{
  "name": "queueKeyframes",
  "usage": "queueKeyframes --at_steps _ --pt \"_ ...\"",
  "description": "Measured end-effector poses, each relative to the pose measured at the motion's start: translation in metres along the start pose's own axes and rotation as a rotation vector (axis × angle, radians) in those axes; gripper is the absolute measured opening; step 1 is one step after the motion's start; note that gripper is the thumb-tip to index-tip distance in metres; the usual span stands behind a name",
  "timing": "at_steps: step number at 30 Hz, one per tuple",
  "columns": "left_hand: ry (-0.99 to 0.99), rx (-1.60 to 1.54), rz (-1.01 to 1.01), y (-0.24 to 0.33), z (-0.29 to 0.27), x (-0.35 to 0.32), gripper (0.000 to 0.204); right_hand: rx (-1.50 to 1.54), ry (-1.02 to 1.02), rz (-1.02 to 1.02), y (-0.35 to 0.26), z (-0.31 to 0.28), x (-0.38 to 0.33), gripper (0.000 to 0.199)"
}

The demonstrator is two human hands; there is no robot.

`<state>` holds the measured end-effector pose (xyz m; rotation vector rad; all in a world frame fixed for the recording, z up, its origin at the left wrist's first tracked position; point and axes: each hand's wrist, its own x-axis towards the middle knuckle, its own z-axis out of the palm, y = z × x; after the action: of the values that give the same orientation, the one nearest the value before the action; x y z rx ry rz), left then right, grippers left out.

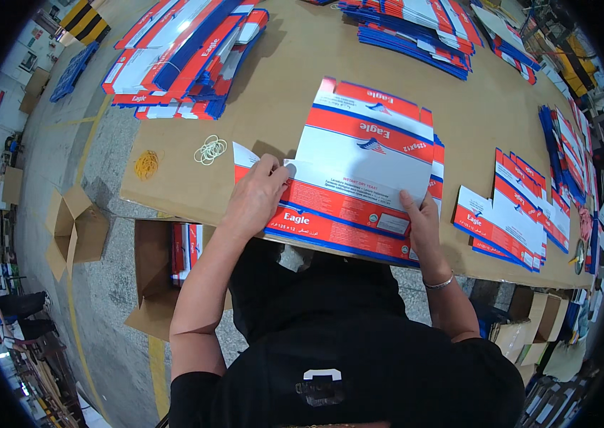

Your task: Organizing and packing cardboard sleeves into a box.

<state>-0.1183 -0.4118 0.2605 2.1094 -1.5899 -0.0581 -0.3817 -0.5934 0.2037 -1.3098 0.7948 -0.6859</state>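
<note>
A flat red, white and blue printed carton blank (pixel 359 160) lies at the table's near edge, in front of my body. At its left side, my left hand (pixel 257 191) pinches the blank's edge, next to a raised white corner of card. My right hand (pixel 422 220) grips the right edge, thumb on top and the other fingers partly hidden. A red and blue edge of card (pixel 438 164) shows behind the blank on the right, so at least one more sheet seems to lie under it.
Stacks of folded cartons (pixel 180 57) stand far left, and others (pixel 416 36) far right. Loose blanks (pixel 509 214) lie on the right. Yellow rubber bands (pixel 146 165) and pale ones (pixel 210 150) sit left. Below the table edge, an open cardboard box (pixel 153 264) holds cartons.
</note>
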Motion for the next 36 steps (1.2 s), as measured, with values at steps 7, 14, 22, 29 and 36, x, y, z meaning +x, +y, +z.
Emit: queueKeyframes --at_steps 7,14,22,29,36 --pt "0.056 -0.061 0.022 -0.006 0.007 0.001 0.02 0.121 0.104 0.014 -0.006 0.003 0.01 0.038" --pt "0.207 -0.153 0.057 0.006 0.003 0.008 0.033 0.119 0.078 0.087 -0.019 -0.001 0.046 0.039" --pt "-0.179 -0.072 0.097 0.02 0.021 -0.016 0.06 -0.104 0.063 0.144 -0.012 -0.007 0.162 0.048" --pt "-0.285 0.063 -0.053 0.012 0.039 -0.012 0.081 -0.826 0.254 -0.566 -0.03 -0.001 0.145 0.061" --pt "-0.52 -0.017 -0.098 0.02 0.028 0.009 0.08 -1.14 -0.624 -0.423 -0.035 0.017 -0.011 0.075"
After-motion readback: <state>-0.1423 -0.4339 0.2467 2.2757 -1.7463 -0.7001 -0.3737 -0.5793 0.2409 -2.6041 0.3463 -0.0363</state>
